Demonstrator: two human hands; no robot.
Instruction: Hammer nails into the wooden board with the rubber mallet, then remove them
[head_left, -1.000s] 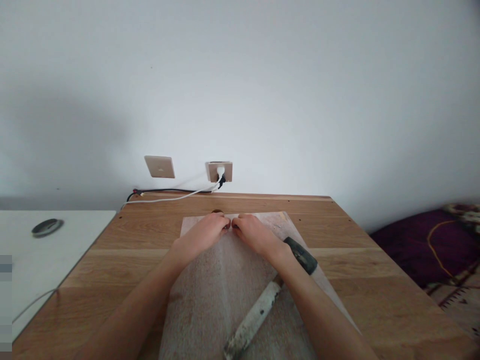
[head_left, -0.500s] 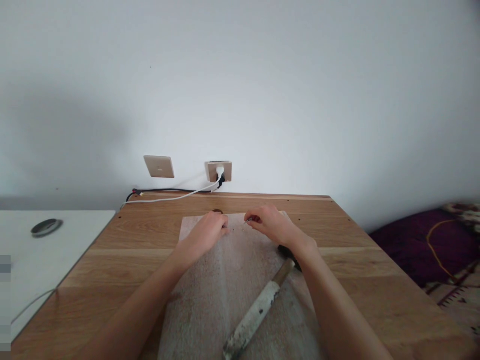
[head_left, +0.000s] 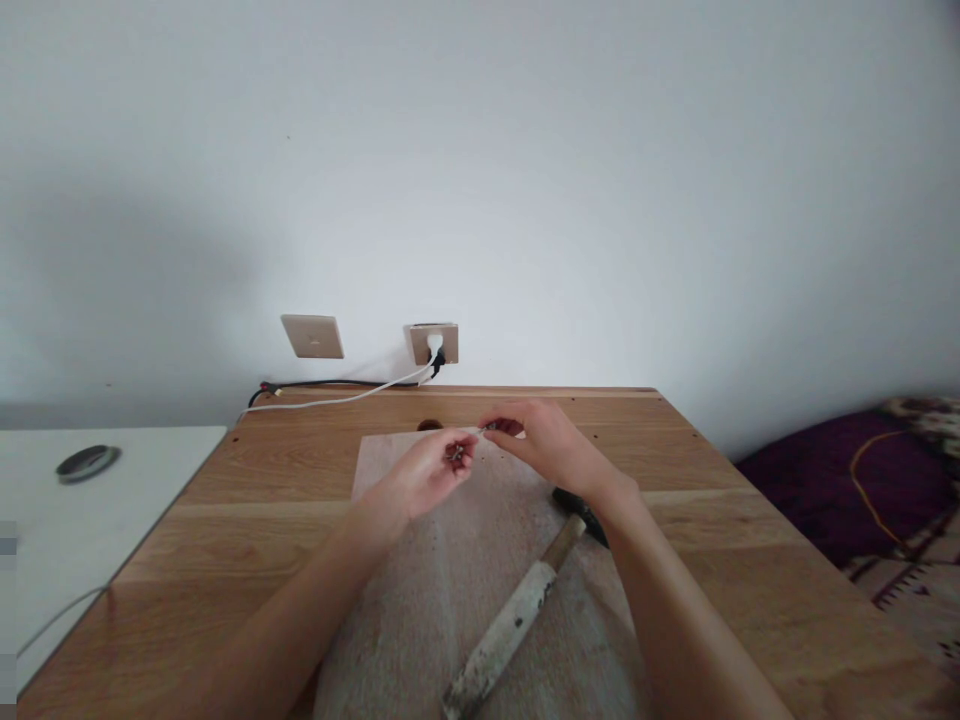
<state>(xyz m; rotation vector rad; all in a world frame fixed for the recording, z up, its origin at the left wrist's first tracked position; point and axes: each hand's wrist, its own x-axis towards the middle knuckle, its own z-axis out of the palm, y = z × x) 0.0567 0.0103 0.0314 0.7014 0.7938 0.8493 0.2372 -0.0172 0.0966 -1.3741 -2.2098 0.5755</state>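
Observation:
My left hand (head_left: 435, 475) is turned palm up with its fingers curled round several small metal pieces (head_left: 455, 454) that look like nails. My right hand (head_left: 536, 440) pinches a thin, short nail (head_left: 487, 428) between thumb and fingertips, close to the left fingertips. Both hands are above the far end of a pale wooden board (head_left: 420, 600). A few tiny dark spots mark the board under the right hand. A hammer (head_left: 514, 615) lies slantwise on the board, its handle wrapped in white and its dark head partly behind my right forearm.
Under the board is a wooden table (head_left: 720, 560) against the wall. A round brown object (head_left: 430, 424) sits past the board's far edge. Cables (head_left: 337, 401) run to a wall socket (head_left: 446, 345). A white surface (head_left: 135, 520) with a dark oval item (head_left: 88, 462) is at left, purple fabric (head_left: 825, 490) at right.
My left hand has rolled palm up and moved right, bringing the small metal pieces into view. My right hand has shifted slightly left and up, so the fingertips nearly meet.

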